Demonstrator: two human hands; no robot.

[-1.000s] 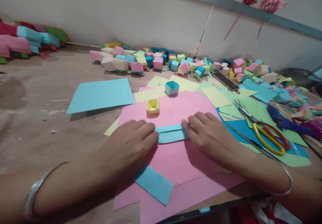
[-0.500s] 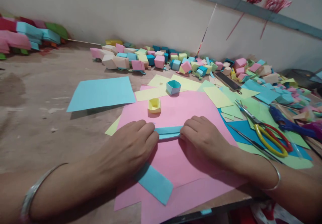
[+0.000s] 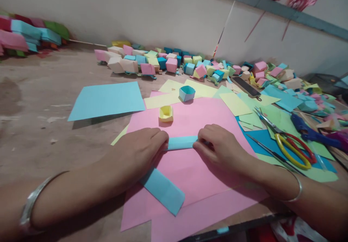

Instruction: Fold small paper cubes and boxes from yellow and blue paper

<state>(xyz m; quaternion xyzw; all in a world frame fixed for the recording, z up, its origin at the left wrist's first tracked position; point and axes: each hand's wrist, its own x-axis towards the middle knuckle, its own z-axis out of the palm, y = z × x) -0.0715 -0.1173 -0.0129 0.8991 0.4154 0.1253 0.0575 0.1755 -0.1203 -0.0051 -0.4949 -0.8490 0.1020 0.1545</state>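
Observation:
A narrow folded light-blue paper strip (image 3: 181, 143) lies across the pink paper (image 3: 206, 118). My left hand (image 3: 145, 144) pinches its left end, and my right hand (image 3: 217, 144) has its fingers closed on the right end. Both ends are hidden under the fingers. Below my left hand a second, wider blue paper strip (image 3: 164, 191) rests at a slant, its upper corner in the hand's shadow. Beyond the hands stand a small open yellow paper box (image 3: 165, 114) and a small open blue paper box (image 3: 187, 93).
Yellow-handled and red-handled scissors (image 3: 288, 144), a blue glue gun (image 3: 307, 129) and green paper sheets lie to the right. A phone (image 3: 246, 87) rests behind them. Several folded paper boxes (image 3: 171, 65) line the wall. A large blue sheet (image 3: 108, 101) is at left.
The blue strip showed two layers with a gap along its length; now it looks like one flat, narrower band. My fingers have shifted slightly at both ends.

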